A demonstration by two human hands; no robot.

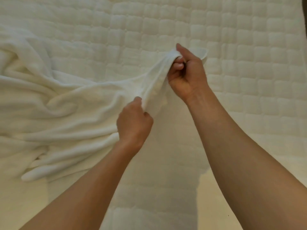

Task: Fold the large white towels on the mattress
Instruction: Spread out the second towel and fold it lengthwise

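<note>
Across the whole frame lies a quilted white mattress (249, 47), its stitched squares plainest in the upper right. Over the left half spreads a large white towel (58, 105), rumpled into long folds that run from the left edge toward the centre, with a rolled fold reaching the lower left. One edge of the towel is lifted off the mattress near the centre and drawn taut between two hands. Right of centre, the right hand (187, 75) has its fingers curled around the towel's upper end, a short flap showing past the knuckles. Just below and to the left, the left hand (132, 125) pinches the same edge between thumb and curled fingers. Both bare forearms enter from the bottom corners.
</note>
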